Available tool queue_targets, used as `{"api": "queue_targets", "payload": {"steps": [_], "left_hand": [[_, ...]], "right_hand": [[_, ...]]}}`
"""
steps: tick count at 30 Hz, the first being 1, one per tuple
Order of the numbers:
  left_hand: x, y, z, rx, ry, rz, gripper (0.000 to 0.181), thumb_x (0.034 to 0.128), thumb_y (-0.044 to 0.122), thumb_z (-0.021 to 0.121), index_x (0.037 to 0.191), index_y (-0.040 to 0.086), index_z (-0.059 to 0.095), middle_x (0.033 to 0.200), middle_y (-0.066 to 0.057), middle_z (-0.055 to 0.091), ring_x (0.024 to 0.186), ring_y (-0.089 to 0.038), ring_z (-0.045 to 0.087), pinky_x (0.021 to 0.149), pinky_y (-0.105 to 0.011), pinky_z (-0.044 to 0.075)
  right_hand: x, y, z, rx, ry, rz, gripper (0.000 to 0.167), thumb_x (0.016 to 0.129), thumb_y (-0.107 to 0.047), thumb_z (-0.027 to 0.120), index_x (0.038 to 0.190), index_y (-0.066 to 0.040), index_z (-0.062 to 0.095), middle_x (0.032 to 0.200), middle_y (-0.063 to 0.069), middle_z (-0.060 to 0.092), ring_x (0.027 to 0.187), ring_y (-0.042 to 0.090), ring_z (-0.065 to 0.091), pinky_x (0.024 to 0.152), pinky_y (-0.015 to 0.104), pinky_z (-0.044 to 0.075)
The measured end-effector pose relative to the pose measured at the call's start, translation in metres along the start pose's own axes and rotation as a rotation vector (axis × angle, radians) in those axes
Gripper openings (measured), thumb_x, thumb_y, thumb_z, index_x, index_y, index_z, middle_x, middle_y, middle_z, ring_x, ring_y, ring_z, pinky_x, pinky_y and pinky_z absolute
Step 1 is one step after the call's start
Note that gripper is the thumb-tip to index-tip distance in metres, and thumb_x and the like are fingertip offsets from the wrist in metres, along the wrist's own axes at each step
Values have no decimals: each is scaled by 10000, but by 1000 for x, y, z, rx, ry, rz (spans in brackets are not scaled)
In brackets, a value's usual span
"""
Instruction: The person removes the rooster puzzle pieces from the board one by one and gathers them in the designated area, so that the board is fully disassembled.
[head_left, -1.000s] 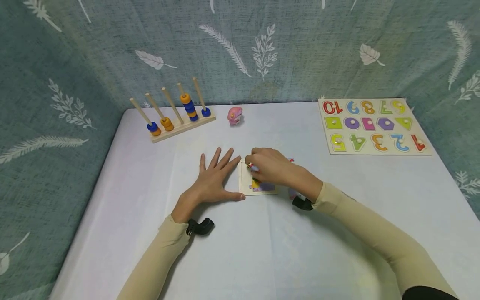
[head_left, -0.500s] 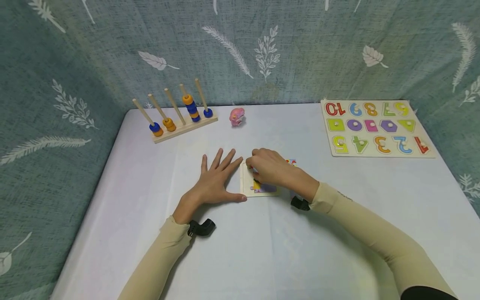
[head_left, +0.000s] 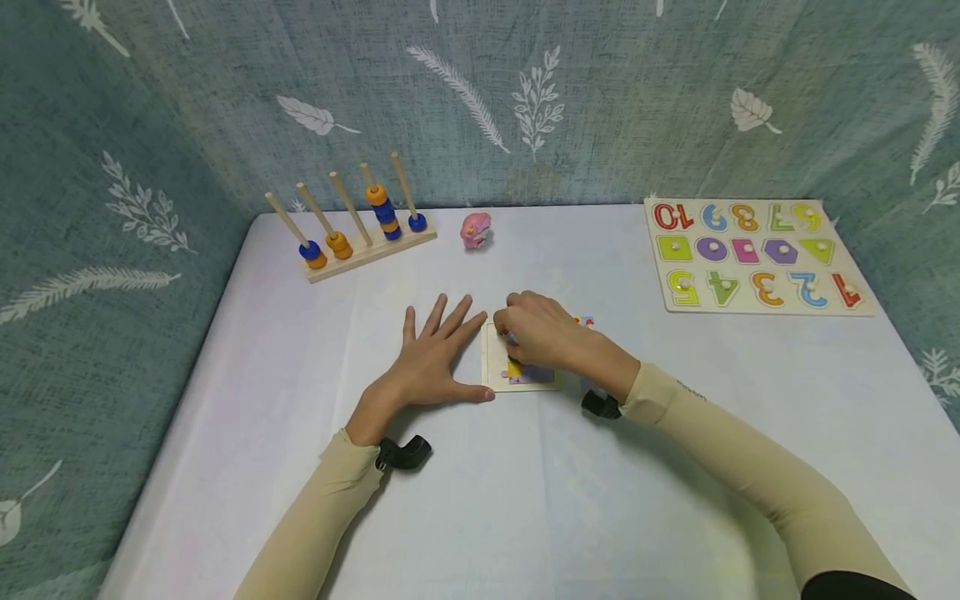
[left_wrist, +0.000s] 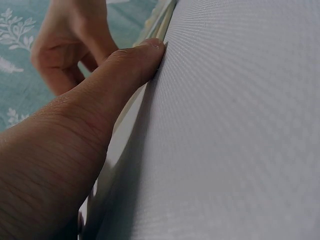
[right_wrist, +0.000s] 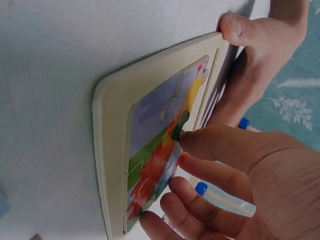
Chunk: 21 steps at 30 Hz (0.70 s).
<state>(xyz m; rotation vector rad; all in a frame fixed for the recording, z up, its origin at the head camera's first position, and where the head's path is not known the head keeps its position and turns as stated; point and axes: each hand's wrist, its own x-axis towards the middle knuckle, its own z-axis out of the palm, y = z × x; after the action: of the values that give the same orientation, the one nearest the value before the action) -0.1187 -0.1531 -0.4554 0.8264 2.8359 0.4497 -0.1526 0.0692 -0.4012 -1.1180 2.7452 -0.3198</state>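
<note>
A small cream jigsaw puzzle board (head_left: 491, 358) lies on the table before me, its colourful picture partly assembled. My left hand (head_left: 420, 367) lies flat to its left with fingers spread; thumb and index fingertip touch the board's left edge. Over the board, my right hand (head_left: 540, 333) has bent fingers, with thumb and index finger pinching a puzzle piece (head_left: 511, 338) at the picture. In the right wrist view, that thumb meets a dark green patch of the picture (right_wrist: 150, 160), while the other fingertips are at its far side. The right hand hides much of the board in the head view.
Beyond the right wrist a loose colourful puzzle piece (head_left: 583, 321) partly shows. A wooden peg stacker (head_left: 367, 250) with blue and orange rings stands at back left. Beside it is a pink toy (head_left: 476, 230). A number-and-shape board (head_left: 761, 257) lies at back right.
The right hand's fingers have shifted slightly at the picture, covering more of the pinched piece. The left hand stays put; the whole view has drifted a little.
</note>
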Motion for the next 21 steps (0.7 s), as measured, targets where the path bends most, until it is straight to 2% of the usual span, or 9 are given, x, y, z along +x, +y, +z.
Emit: {"api": "queue_targets", "payload": {"steps": [5, 12, 21], "left_hand": [[0, 0, 0, 4, -6, -4, 1171, 713, 802, 674, 1620, 246, 185, 1683, -14, 3, 1515, -340, -106, 1085, -691, -131], [-1, 0, 1, 8, 4, 1, 1167, 714, 813, 663, 1619, 247, 191, 1683, -17, 12, 1516, -345, -92, 1085, -699, -119], [0, 1, -1, 8, -2, -3, 1156, 725, 812, 651, 1619, 239, 195, 1683, -19, 14, 1516, -350, -87, 1084, -703, -112]], "right_hand": [[0, -1, 0, 14, 8, 21, 161, 845, -115, 760, 1004, -85, 751, 902, 52, 582, 780, 213, 504, 664, 314, 451], [0, -3, 0, 7, 10, 0, 110, 849, -98, 759, 952, -76, 728, 814, 33, 540, 704, 195, 490, 592, 292, 413], [2, -3, -1, -16, -7, 11, 151, 841, -116, 771, 978, -68, 731, 855, 45, 569, 735, 200, 519, 629, 312, 458]]}}
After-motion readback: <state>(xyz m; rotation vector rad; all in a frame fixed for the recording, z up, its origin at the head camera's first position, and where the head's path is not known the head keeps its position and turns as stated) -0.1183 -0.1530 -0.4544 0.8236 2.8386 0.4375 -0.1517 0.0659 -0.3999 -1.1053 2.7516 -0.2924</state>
